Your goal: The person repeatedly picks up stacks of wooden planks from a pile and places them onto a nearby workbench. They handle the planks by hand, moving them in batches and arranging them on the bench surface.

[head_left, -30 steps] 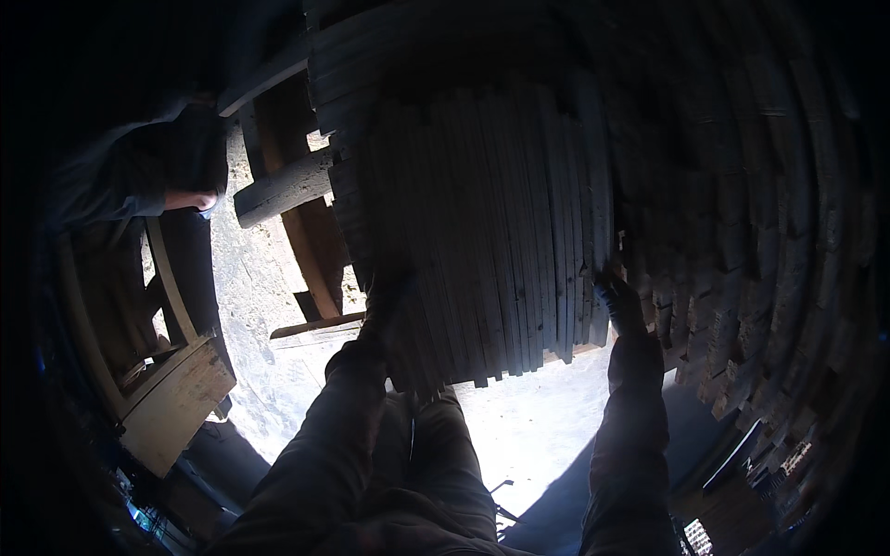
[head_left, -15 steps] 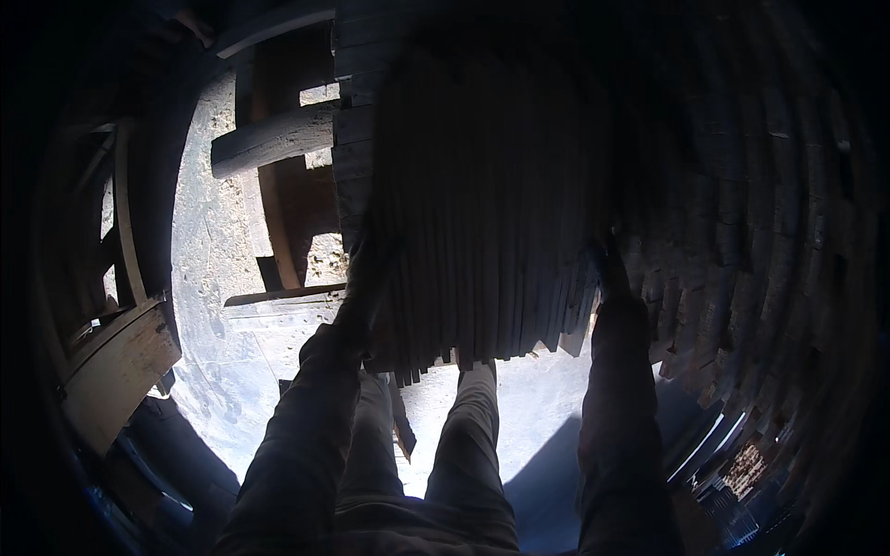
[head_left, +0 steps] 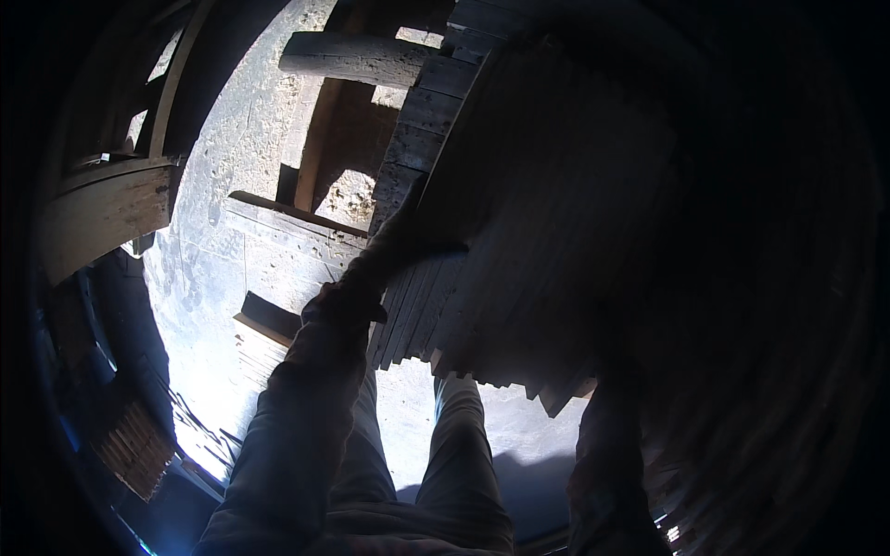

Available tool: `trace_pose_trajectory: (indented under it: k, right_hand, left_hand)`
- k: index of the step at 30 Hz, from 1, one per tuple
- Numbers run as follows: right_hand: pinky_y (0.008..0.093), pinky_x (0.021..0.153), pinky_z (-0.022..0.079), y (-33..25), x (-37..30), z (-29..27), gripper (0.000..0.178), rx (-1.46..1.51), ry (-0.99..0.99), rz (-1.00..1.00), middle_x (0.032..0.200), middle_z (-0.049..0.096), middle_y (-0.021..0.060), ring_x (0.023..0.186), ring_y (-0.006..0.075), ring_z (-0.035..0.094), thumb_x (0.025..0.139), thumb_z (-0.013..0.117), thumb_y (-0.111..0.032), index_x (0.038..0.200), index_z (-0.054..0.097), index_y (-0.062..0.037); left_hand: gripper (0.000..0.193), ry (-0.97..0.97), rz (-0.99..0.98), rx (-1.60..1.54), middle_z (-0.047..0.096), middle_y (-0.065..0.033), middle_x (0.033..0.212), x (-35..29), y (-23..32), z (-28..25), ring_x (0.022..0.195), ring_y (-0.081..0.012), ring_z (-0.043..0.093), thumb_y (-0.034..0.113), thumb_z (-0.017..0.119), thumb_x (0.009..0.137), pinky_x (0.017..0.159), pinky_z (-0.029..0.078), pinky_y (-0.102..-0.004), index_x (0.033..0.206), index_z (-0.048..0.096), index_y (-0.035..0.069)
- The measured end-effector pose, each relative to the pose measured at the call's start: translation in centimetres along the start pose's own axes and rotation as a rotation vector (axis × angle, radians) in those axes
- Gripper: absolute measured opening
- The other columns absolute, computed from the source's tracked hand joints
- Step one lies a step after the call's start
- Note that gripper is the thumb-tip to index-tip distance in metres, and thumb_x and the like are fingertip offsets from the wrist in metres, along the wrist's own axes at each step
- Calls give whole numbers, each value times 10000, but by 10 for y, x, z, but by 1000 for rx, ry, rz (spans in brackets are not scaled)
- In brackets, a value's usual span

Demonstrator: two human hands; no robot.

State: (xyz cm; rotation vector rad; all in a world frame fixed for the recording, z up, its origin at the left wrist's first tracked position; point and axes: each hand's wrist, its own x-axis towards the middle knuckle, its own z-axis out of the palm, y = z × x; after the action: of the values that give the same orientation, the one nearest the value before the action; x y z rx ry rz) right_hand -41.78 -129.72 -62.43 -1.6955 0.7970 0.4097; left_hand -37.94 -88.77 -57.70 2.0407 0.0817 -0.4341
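Note:
A wide bundle of thin wooden slats point(head_left: 538, 269), laid side by side with uneven near ends, lies in deep shadow in front of my legs. My left hand point(head_left: 403, 243) grips its left edge, the thumb reaching over the top slats and the other fingers down along the side. At the near right corner of the bundle, my right forearm point(head_left: 607, 445) runs up into the dark. The right hand itself is lost in that shadow, so its fingers do not show.
Beyond the bundle's left edge runs a surface of pale boards point(head_left: 408, 153). Thick timber beams point(head_left: 357, 60) cross over the sunlit, dusty floor point(head_left: 232, 139). A wooden panel point(head_left: 107, 218) stands at far left, with small stacked wood point(head_left: 134, 449) below it. Deep shadow covers the right side.
The view has swung right, so the beams and floor sit differently. The slat bundle now slants, its far end toward the right. My right hand has slipped from faint view into darkness.

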Motion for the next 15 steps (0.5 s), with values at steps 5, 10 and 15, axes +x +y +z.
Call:
trace_pose_trajectory:
  k: [5,10,15]
  right_hand:
    - [370,1066,406,12,-11,0,660,-28,-32,-19,1338,572,170,1264,259,529,881,723,-394,1365,506,-2]
    - [366,1045,430,8,-31,8,643,-139,-9,-60,1298,599,172,1230,256,558,868,740,-385,1328,537,15]
    - [363,1024,453,1,-80,41,628,-345,65,-178,1257,626,173,1196,252,587,855,757,-376,1291,567,33]
  left_hand:
    - [974,-2,-104,-152,450,-216,1463,-33,-43,16,1365,-292,442,343,810,825,1106,399,-393,1552,223,70]
    - [995,-5,-260,-518,446,-208,1470,-112,-88,1,1377,-283,427,344,818,819,1120,383,-389,1558,211,70]
    - [1015,107,-331,-1188,442,-201,1478,-251,-140,-48,1389,-275,412,345,826,813,1133,368,-384,1563,199,70]
